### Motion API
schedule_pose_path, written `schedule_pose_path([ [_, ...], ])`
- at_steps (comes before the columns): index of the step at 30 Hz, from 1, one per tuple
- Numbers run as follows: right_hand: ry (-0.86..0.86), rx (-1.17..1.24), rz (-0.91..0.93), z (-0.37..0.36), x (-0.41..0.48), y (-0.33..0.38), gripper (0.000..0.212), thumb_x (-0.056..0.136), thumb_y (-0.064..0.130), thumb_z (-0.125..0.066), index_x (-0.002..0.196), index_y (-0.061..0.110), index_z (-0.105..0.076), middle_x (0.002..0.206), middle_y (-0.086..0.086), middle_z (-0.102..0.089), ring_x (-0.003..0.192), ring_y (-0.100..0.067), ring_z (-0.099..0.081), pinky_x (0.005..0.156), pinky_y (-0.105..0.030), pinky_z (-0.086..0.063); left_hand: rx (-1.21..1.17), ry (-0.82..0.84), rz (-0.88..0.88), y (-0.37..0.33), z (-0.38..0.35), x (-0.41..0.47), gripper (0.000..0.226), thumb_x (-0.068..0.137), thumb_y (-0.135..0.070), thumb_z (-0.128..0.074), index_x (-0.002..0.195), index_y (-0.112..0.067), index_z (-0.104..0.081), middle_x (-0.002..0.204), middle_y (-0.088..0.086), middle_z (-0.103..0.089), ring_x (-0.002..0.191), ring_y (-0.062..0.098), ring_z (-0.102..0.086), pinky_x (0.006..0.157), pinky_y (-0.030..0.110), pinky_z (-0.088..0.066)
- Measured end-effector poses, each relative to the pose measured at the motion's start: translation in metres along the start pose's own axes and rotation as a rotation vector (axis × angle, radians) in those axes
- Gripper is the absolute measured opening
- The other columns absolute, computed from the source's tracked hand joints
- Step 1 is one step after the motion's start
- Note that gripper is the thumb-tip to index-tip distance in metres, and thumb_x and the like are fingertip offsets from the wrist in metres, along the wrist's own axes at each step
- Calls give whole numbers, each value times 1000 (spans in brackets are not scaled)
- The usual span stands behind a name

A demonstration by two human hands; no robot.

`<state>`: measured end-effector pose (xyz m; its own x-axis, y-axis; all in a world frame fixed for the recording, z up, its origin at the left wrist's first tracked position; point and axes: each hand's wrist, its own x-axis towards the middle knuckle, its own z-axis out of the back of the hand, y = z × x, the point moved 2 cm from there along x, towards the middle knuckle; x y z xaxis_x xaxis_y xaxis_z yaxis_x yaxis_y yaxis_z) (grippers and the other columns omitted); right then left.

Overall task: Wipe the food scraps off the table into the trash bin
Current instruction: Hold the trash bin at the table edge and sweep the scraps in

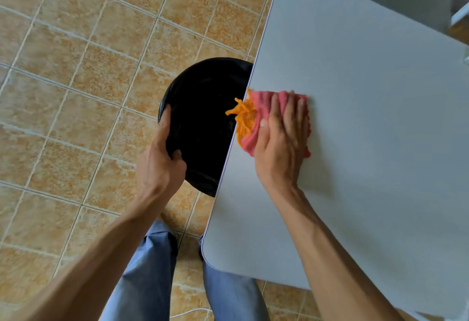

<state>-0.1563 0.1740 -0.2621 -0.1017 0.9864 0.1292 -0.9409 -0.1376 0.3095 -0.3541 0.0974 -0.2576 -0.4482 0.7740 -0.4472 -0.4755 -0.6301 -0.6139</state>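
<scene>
At table (368, 117) edge, stringy scraps (243, 115) overhang.

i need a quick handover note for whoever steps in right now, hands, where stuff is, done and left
Left hand: gripping the rim of the black-lined trash bin, which sits partly under the table's left edge.
Right hand: pressed flat on the pink cloth at that edge of the grey table.
Orange food scraps: bunched at the edge, some already overhanging the bin.
Done: scraps swept to the edge; the visible tabletop looks clean.
Left: push the pile off into the bin.
</scene>
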Motion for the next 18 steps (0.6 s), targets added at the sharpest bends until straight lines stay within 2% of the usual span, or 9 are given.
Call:
schedule_pose_path([
  [4,23,44,77,-14,-2,32,49,104,16,-49,151,10,-44,162,-16,-34,153,-36,-22,125,-48,-18,23,-7,7,-1,-1,-2,97,79,1,-51,150,-49,-9,95,15,-71,61,30,-61,52,42,-54],
  [8,22,69,144,-23,-5,50,47,103,10,-51,150,6,-46,160,-14,-37,153,-35,-24,124,-49,-22,37,-4,22,1,0,-2,97,79,0,-50,150,-51,-8,81,11,-69,54,27,-57,47,34,-46],
  [11,8,88,155,-18,-7,42,45,103,12,-47,147,4,-48,158,-17,-41,151,-36,-29,123,-50,-24,18,-17,28,5,2,-4,97,78,2,-50,151,-48,-10,92,14,-71,59,25,-58,51,35,-49],
  [15,-36,9,-14,2,-9,-5,48,103,21,-41,147,4,-48,156,-21,-41,148,-39,-33,122,-50,-27,-30,-15,23,15,10,-5,96,80,3,-50,151,-49,-11,98,11,-71,62,26,-61,54,39,-53],
  [18,-75,-121,-136,13,-7,-36,49,105,29,-39,149,9,-46,158,-22,-38,148,-40,-33,121,-48,-28,-11,-34,19,23,15,-5,97,79,3,-51,150,-49,-11,92,10,-68,59,22,-58,47,33,-46],
])
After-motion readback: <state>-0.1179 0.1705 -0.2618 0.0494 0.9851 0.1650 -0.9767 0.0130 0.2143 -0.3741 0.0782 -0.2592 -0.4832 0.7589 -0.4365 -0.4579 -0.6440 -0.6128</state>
